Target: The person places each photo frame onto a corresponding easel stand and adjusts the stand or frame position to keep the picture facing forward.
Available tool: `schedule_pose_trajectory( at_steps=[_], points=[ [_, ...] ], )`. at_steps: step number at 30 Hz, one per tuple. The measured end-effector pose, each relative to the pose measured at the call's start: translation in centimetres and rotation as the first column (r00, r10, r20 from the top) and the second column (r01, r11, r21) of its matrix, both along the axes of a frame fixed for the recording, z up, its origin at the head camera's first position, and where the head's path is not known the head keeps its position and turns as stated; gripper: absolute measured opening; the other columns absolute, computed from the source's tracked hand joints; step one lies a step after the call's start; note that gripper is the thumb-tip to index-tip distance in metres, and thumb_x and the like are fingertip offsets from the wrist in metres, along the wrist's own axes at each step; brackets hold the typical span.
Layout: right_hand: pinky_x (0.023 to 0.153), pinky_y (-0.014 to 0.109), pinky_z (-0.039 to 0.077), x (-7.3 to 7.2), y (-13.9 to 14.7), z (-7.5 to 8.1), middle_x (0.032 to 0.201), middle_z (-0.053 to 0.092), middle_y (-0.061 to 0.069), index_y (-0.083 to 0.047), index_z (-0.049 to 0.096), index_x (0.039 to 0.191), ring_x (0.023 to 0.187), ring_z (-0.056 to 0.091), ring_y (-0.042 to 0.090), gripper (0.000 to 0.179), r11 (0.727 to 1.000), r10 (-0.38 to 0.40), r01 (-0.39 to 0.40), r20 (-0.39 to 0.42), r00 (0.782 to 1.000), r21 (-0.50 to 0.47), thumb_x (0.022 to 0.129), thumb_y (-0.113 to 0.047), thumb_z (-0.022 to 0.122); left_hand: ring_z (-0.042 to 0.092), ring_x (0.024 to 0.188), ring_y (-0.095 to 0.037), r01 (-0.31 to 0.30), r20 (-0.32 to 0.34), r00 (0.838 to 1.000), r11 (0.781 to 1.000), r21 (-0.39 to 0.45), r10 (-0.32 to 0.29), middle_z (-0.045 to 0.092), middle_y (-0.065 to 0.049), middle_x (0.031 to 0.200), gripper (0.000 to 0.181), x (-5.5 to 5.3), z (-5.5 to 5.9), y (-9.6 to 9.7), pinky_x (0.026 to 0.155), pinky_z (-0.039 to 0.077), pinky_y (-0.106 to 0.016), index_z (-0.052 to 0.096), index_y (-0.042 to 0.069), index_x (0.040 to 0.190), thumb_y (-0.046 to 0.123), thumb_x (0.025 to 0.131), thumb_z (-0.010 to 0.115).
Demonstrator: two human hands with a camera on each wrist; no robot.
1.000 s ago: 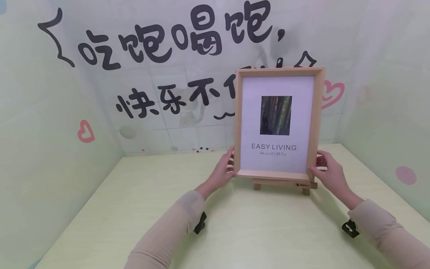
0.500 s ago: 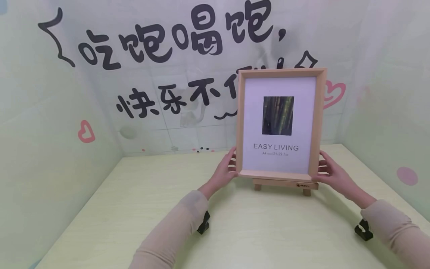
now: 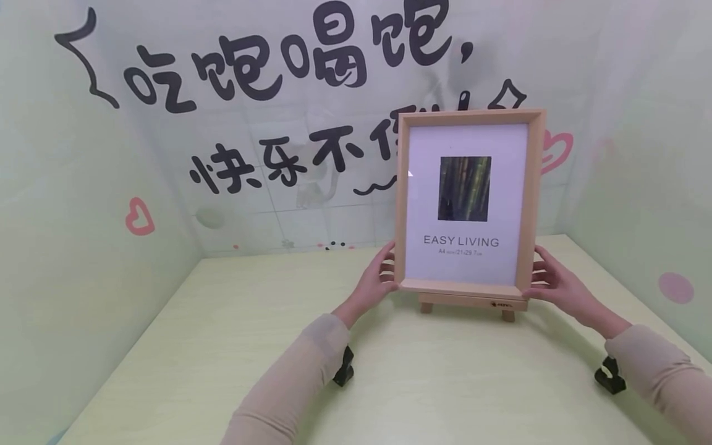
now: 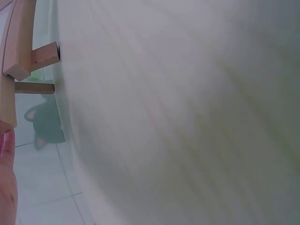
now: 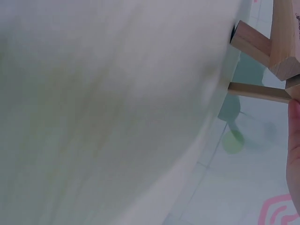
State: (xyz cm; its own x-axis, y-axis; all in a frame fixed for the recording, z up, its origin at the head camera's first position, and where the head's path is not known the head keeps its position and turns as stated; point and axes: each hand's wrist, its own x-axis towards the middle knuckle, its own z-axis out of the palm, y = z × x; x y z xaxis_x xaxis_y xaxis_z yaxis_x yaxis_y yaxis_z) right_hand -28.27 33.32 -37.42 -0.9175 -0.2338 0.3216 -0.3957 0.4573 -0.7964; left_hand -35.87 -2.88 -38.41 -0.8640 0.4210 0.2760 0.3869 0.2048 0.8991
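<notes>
A light wooden picture frame [image 3: 533,204] stands nearly upright on the ledge of a small wooden easel [image 3: 461,301]. Its white sheet reads "EASY LIVING" below a dark bamboo picture [image 3: 464,188]. My left hand [image 3: 372,285] holds the lower left side of the frame, thumb near the bottom corner. On the opposite side my right hand [image 3: 564,290] grips the lower right corner, its thumb at the front. Both wrist views show easel legs, including a front leg [image 4: 45,55] and a rear leg [image 5: 258,91]. Fingertips behind the frame are hidden.
The pale wooden tabletop [image 3: 267,321] reaches back to a wall [image 3: 311,228] with large black lettering and pink hearts. Side walls [image 3: 639,204] close it in left and right. Black straps [image 3: 610,375] hang under the sleeves.
The frame has shifted slightly right along the easel ledge. Both hands moved right with it, and my right thumb has come lower, to the bottom corner.
</notes>
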Motion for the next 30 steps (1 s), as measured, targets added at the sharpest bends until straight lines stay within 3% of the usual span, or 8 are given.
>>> schedule_pose_trajectory(
  at_steps=[6, 11, 17, 24, 30],
  points=[
    [0.075, 0.008, 0.048, 0.2, 0.4, -0.1, 0.108, 0.045, -0.011, 0.001, 0.002, 0.145, 0.091, 0.049, -0.01, 0.092, 1.0, 0.013, -0.013, -0.012, 1.0, -0.019, 0.079, 0.002, 0.066, 0.048, 0.114, -0.031, 0.043, 0.027, 0.999, 0.998, 0.05, -0.044, 0.039, -0.017, 0.131, 0.087, 0.5, 0.5, 0.1, 0.095, 0.047, -0.034, 0.019, 0.016, 0.146, -0.02, 0.076, 0.056],
    [0.075, 0.007, 0.048, 0.3, 0.6, -0.2, 0.105, 0.046, -0.018, 0.001, 0.002, 0.145, 0.091, 0.05, -0.009, 0.092, 1.0, 0.018, -0.019, -0.023, 1.0, -0.025, 0.079, 0.002, 0.066, 0.049, 0.111, -0.031, 0.047, 0.02, 0.999, 0.997, 0.068, -0.049, 0.04, -0.019, 0.128, 0.083, 1.7, 1.6, 0.2, 0.094, 0.048, -0.032, 0.021, 0.01, 0.145, -0.021, 0.076, 0.056],
    [0.075, 0.008, 0.048, 0.1, 1.1, -0.3, 0.106, 0.047, -0.02, -0.002, 0.004, 0.146, 0.091, 0.051, -0.009, 0.09, 0.999, 0.036, -0.037, -0.047, 0.998, -0.023, 0.08, 0.004, 0.064, 0.049, 0.11, -0.029, 0.052, 0.036, 0.998, 0.997, 0.064, -0.054, 0.04, -0.018, 0.128, 0.083, 1.9, 1.9, 0.6, 0.093, 0.047, -0.031, 0.021, 0.01, 0.145, -0.02, 0.076, 0.056],
    [0.075, 0.008, 0.049, -0.2, 1.6, -0.3, 0.106, 0.047, -0.018, -0.003, 0.004, 0.147, 0.092, 0.051, -0.008, 0.09, 0.998, 0.055, -0.058, -0.068, 0.996, -0.033, 0.079, 0.009, 0.063, 0.049, 0.111, -0.03, 0.055, 0.027, 0.998, 0.995, 0.078, -0.058, 0.039, -0.017, 0.13, 0.086, 0.3, 0.2, 1.2, 0.093, 0.047, -0.034, 0.019, 0.014, 0.146, -0.021, 0.076, 0.056],
    [0.075, 0.007, 0.048, -0.3, 1.8, -0.4, 0.106, 0.046, -0.018, -0.003, 0.003, 0.146, 0.092, 0.05, -0.009, 0.09, 0.997, 0.064, -0.066, -0.066, 0.996, -0.04, 0.079, 0.011, 0.061, 0.051, 0.108, -0.026, 0.024, -0.006, 1.0, 0.999, 0.047, -0.024, 0.042, -0.013, 0.128, 0.088, 0.2, -0.3, 1.6, 0.09, 0.049, -0.028, 0.02, 0.018, 0.146, -0.02, 0.076, 0.057]
  ],
)
